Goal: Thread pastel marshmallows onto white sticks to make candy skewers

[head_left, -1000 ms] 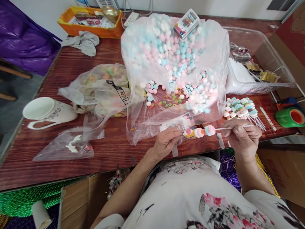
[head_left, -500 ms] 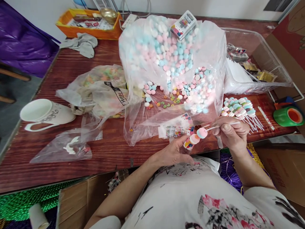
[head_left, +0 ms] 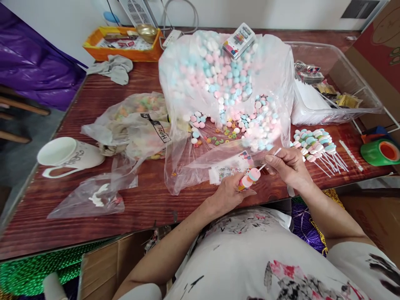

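Note:
My left hand [head_left: 229, 191] is closed round a short row of round pink and blue marshmallow-like pieces [head_left: 254, 174]. From its upper end a thin white stick [head_left: 263, 166] runs to the right. My right hand [head_left: 286, 164] pinches this stick between thumb and fingers. How deep the stick sits in the pieces is hidden. Just behind my hands lies a clear printed packet [head_left: 229, 171]. To the right of my right hand is a pile of pastel pieces on sticks [head_left: 315, 143], their white ends pointing toward me.
A large clear bag [head_left: 215, 75] of loose pastel pieces fills the middle, with a small printed box [head_left: 239, 40] on top. A clear plastic tub [head_left: 337, 112] and a green tape roll [head_left: 379, 152] stand right. Leftward are another bag [head_left: 131, 121], a white mug [head_left: 70, 154] and an orange tray [head_left: 125, 53].
Both hands have shifted slightly left against the table. My right hand has turned and come closer to the left. My left fingers now cover more of the row. The camera view has shifted slightly.

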`<state>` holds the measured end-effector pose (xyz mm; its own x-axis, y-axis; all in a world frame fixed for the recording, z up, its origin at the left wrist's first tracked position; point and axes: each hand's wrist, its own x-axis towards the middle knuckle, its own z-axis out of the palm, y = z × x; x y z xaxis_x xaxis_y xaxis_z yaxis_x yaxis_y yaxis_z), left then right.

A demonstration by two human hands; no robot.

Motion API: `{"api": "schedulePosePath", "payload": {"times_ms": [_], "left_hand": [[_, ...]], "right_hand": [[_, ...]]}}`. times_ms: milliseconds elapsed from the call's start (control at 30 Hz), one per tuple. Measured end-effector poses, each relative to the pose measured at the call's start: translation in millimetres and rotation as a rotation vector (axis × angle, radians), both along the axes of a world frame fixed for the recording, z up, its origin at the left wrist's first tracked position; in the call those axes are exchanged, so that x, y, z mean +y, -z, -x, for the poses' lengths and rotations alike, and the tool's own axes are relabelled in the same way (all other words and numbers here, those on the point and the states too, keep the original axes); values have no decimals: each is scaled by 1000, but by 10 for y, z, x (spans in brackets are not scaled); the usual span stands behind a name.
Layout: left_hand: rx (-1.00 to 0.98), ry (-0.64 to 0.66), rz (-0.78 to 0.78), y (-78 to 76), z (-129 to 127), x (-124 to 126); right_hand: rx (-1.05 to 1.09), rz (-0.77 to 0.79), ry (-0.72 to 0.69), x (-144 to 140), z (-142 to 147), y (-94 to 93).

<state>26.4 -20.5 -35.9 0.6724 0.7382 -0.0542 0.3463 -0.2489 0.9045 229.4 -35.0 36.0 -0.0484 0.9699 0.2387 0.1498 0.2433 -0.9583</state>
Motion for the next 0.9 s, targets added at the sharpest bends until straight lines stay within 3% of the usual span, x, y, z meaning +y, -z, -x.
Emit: {"api": "schedulePosePath", "payload": {"times_ms": [133,400,600,733,900], "left_hand": [[-73,72,111,-74,-33,23],[-296,46,469,-162,-25,41],[-327,67,504,-84,-47,23],[-384,69,498,-91,-30,34],[-404,79,548,-169,154,43]], "right_hand": [[97,-27,58,20,73,-26],[-20,44,-87,29,170,41],[-35,132,-204,-28,375,232],[-90,103,-250,-29,437,241],[33,150,-214,-11,370,227]]}}
